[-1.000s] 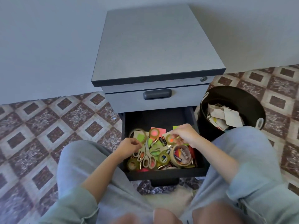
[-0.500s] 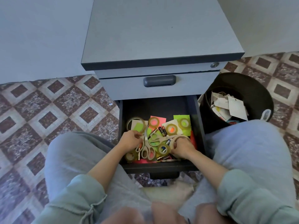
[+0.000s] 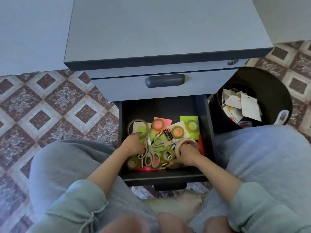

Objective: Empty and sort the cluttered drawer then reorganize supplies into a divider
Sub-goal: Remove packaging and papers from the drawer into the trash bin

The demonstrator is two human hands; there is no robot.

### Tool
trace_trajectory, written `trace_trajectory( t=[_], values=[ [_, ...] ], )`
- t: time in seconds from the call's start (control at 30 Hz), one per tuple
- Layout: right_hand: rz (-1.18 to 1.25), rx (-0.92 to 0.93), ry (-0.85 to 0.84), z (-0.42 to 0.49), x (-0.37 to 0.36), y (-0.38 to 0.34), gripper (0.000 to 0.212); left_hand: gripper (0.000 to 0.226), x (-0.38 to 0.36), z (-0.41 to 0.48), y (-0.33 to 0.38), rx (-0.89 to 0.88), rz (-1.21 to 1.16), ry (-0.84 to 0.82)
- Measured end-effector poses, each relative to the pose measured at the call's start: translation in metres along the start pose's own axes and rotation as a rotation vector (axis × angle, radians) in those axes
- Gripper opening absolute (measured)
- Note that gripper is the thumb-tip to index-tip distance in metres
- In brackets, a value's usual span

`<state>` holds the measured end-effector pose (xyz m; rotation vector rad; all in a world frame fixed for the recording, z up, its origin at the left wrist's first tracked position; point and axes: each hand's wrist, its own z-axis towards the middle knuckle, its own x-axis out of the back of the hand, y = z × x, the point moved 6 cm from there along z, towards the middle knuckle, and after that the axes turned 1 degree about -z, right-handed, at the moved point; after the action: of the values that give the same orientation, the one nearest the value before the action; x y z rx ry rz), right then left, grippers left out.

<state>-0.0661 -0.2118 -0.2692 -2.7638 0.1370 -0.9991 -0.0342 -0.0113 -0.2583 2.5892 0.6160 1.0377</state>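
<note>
Although the task calls for it to be emptied, the drawer (image 3: 165,176) is crowded with supplies, and the job appears barely begun. At the drawer's left side, the left hand (image 3: 133,145) lies over the near edge of a clear tape roll (image 3: 146,126); whether its fingers grasp the roll cannot be told. Across the drawer's middle lie scissors (image 3: 150,155), loose batteries (image 3: 167,134) and bright sticky notes (image 3: 184,118), all unsorted. Toward the drawer's right front, the right hand (image 3: 189,156) curls its fingers round a masking tape roll (image 3: 186,142), seemingly the next item out. Outside the drawer's right wall stands a bin (image 3: 269,84) holding paper scraps. No divider is in view; emptying, sorting and refilling all appear left to do.
</note>
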Motion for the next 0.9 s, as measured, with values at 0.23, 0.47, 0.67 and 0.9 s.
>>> trace_trajectory(
  t=[0.23,0.47,0.67,0.9],
  values=[
    [0.136,-0.035,0.152,0.005,0.006,0.003,0.025,0.044,-0.002,0.004,-0.007,0.008,0.164,0.054],
    [0.126,-0.044,0.126,0.007,0.002,0.004,0.019,0.043,-0.006,0.008,-0.005,-0.013,0.349,0.112],
    [0.150,-0.029,0.143,0.002,0.011,0.001,0.012,0.036,-0.001,0.013,-0.006,0.009,0.404,0.173],
    [0.166,-0.011,0.145,-0.004,0.015,-0.010,0.025,0.026,0.018,0.005,-0.001,-0.062,0.062,0.377]
  ],
)
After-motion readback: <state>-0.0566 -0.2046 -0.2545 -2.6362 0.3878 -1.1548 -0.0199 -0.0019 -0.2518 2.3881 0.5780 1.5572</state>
